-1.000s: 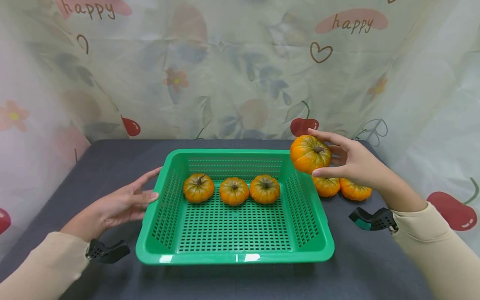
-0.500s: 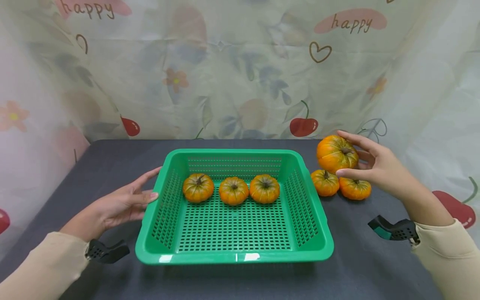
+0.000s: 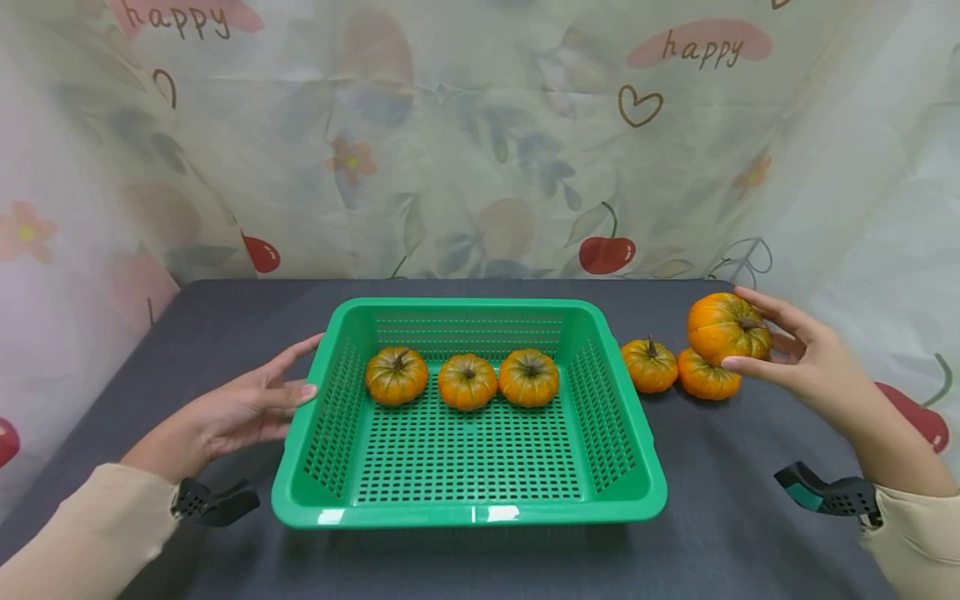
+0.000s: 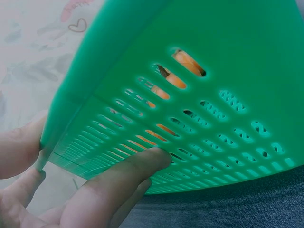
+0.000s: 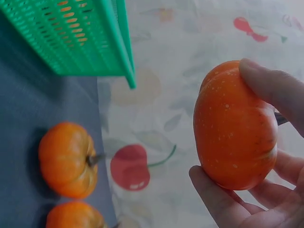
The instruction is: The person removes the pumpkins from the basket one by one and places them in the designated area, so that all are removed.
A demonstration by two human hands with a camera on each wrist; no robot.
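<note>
My right hand (image 3: pixel 813 354) holds a small orange pumpkin (image 3: pixel 727 327) between thumb and fingers, above the table at the right. In the right wrist view its smooth underside faces the camera, and the thumb (image 5: pixel 273 85) presses one edge. Two more pumpkins lie below it on the table, one at the left (image 3: pixel 649 365) and one partly hidden behind the held one (image 3: pixel 705 377). My left hand (image 3: pixel 240 408) grips the left rim of a green plastic basket (image 3: pixel 472 515). In the left wrist view several fingers (image 4: pixel 118 183) lie against its slotted outer wall.
Inside the basket, three pumpkins sit in a row toward the back: left (image 3: pixel 397 377), middle (image 3: pixel 468 382) and right (image 3: pixel 529 378). A dark cloth covers the table (image 3: pixel 720 500). A patterned curtain (image 3: pixel 465 167) hangs behind and on both sides.
My right hand has carried its pumpkin rightward from the basket's back right corner, then slightly down, to over the right-hand table pumpkin. The left hand and the basket have stayed in place.
</note>
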